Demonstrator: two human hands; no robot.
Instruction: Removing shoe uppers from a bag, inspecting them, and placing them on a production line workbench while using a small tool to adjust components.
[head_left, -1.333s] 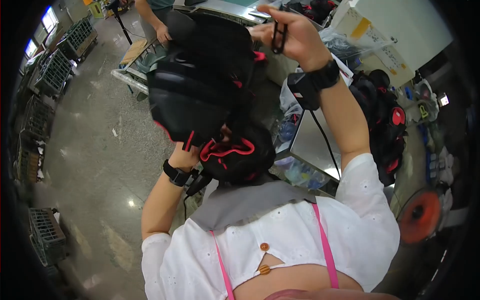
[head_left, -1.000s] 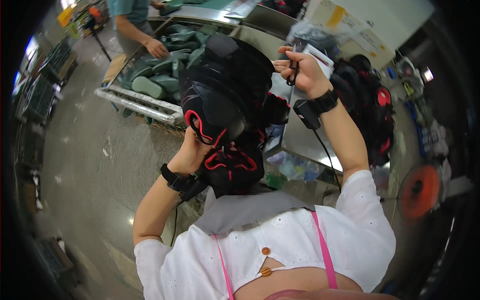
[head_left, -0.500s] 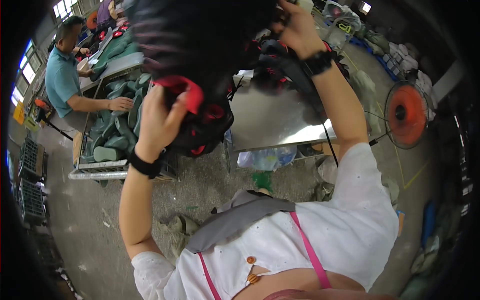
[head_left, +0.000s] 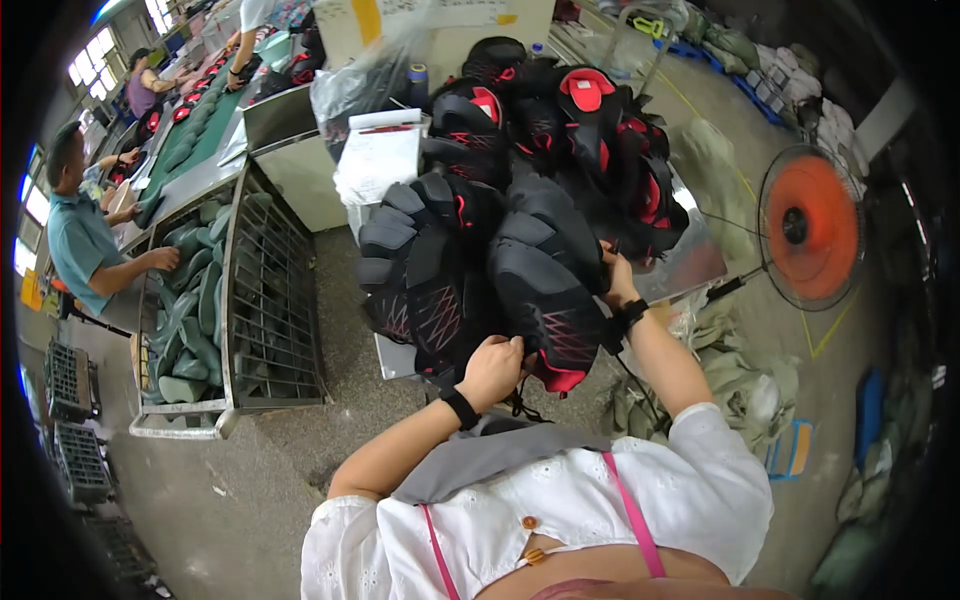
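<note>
Black shoe uppers (head_left: 545,270) with grey panels, red lacing and red linings lie nested in a row in front of me on the metal table. My left hand (head_left: 490,371) is closed at the near end of this stack, beside a red-lined opening. At the stack's right side, my right hand (head_left: 619,279) has its fingers curled onto the edge, with the fingertips partly hidden. A second row of nested uppers (head_left: 420,260) lies just left of it. More black-and-red uppers (head_left: 590,130) are heaped behind, toward the far right of the table.
A wire cart (head_left: 270,290) full of green shoe lasts (head_left: 190,320) stands at left, with a person (head_left: 85,220) reaching into it. Beyond runs a green conveyor (head_left: 205,135) with people alongside. An orange fan (head_left: 808,228) is at right; crumpled sacks (head_left: 720,370) lie beneath it.
The dark bundle of uppers, held up between my hands before, has come down onto the table. Both hands are lower, and the left has moved right. My view has shifted.
</note>
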